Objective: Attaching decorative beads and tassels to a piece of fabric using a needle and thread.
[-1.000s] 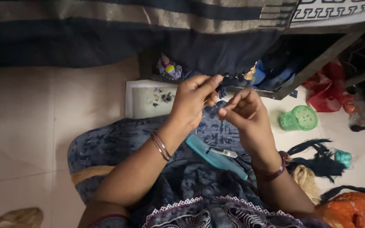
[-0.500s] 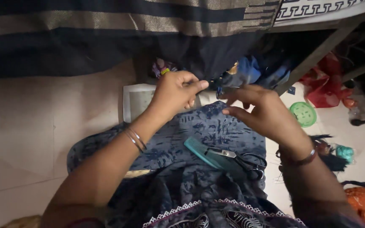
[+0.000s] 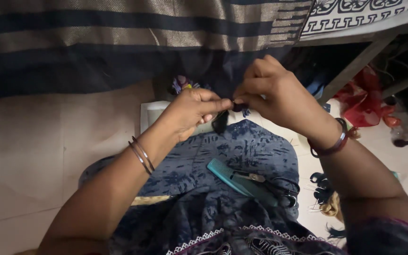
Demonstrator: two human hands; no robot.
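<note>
Both hands, left (image 3: 192, 113) and right (image 3: 272, 92), pinch a soft, light dark tassel (image 3: 223, 119) near its top; comb (image 3: 242, 179) on lap.

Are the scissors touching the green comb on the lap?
Touching. The head view shows the scissors lying right against the comb, the metal blades overlapping its edge with no gap.

We see a small black tassel (image 3: 221, 121) of dark threads pinched at its top between fingertips. It hangs down loosely, just below the edge of the dark striped cloth (image 3: 119, 52).
</note>
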